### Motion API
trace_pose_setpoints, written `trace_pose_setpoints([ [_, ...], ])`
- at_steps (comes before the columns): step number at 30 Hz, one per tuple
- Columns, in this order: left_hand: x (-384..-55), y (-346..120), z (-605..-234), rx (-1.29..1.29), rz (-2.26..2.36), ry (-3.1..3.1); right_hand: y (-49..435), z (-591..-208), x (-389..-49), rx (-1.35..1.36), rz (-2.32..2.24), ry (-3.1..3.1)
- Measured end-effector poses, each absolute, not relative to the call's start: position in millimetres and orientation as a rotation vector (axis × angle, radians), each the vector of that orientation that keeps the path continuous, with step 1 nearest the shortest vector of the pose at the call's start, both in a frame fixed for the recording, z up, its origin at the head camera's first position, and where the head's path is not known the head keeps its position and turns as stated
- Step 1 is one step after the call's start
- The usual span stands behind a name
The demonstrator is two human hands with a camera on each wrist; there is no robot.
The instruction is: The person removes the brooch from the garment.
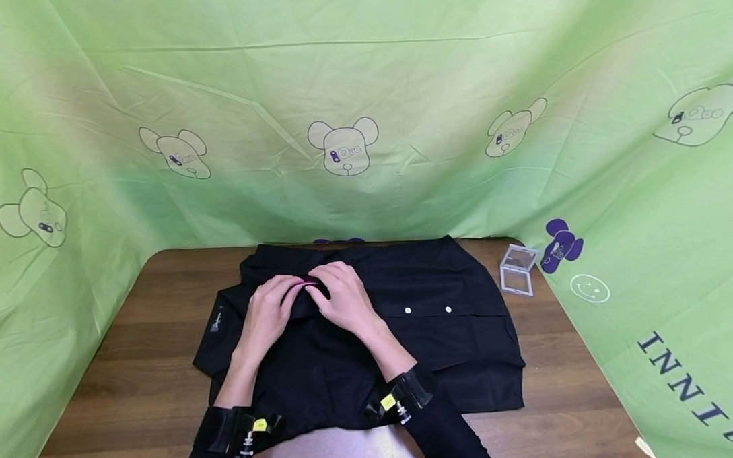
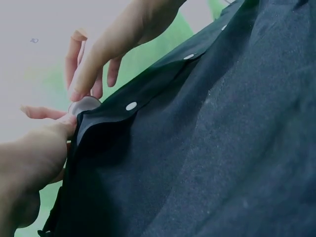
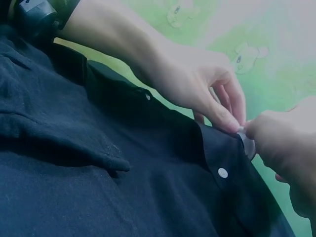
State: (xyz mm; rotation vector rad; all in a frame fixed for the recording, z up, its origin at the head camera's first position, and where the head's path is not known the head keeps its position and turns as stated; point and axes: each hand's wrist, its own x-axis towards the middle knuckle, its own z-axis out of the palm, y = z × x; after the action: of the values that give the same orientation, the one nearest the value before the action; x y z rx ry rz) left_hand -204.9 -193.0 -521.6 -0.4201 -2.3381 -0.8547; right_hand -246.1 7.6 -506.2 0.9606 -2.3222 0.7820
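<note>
A black button-up shirt [image 1: 353, 364] lies spread on the table, with small white buttons [image 1: 408, 310] along its front strip. My left hand [image 1: 269, 310] pinches the edge of that strip, thumb against the cloth. Close beside it, my right hand [image 1: 343, 298] pinches a small, thin, rounded whitish piece [image 2: 85, 104] at the same edge. From the head view only a thin pinkish line of this piece shows between the fingertips; its exact kind cannot be told. In the right wrist view, a white button [image 3: 223, 173] sits just below the pinched edge.
An open, hinged clear case [image 1: 517, 271] stands at the table's back right. Green printed cloth [image 1: 343, 68] hangs behind and along both sides of the wooden table [image 1: 141, 371]. A folded sleeve with a pale print [image 1: 217, 320] lies at the shirt's left.
</note>
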Motion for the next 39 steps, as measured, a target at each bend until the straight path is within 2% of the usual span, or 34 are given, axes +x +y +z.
trace_pose_setpoints([
  [13, -201.8, -190.0, -515.8, -0.488, -0.580, -2.323, 6.0, -506.4, -242.9, 1.002, 0.590, -2.346],
  [39, -201.1, -189.7, -515.0, -0.505, -0.660, -2.346, 6.7, -511.0, -245.3, 0.999, 0.624, -2.249],
])
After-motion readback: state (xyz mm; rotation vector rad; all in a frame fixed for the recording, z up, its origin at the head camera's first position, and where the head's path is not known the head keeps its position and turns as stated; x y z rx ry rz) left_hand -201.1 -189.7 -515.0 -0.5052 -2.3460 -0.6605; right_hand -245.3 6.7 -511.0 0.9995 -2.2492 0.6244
